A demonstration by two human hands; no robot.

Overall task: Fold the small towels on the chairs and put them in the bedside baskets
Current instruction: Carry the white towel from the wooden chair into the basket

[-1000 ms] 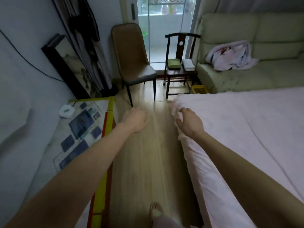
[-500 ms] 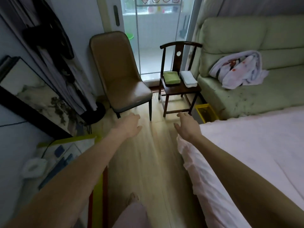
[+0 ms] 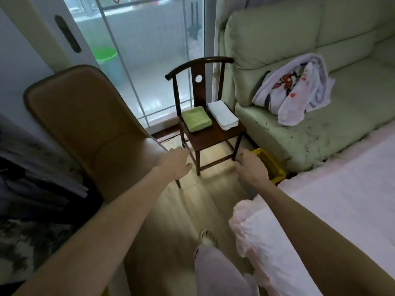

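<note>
Both arms reach fwd over the light wood floor [image 3: 171, 210]. Left hand [image 3: 175, 160] is held out w/ fingers loose and relaxed, holding nothing, in front of the seat edge of the tan padded chair [image 3: 89, 129]. Right hand [image 3: 251, 168] also holds nothing, fingers loosely bent downward, just in front of the small yellow plastic basket [image 3: 275, 171], which sits on the floor between the bed corner and the sofa base.

The dark wooden chair w/ curved back [image 3: 205, 137] stands ahead, between the two hands in view, near the glass sliding door [image 3: 149, 60]. On its seat lie two folded small towels side by side: green folded towel [image 3: 196, 119] on the left, white folded towel [image 3: 223, 116] on the right, close together; can't tell if they touch. Neither hand touches them.

Pale green sofa [image 3: 320, 92] at right carries a crumpled white floral blanket [image 3: 297, 90]. The bed w/ pink-white sheet [image 3: 342, 199] fills the lower right. A green bucket [image 3: 106, 55] shows behind the glass.
</note>
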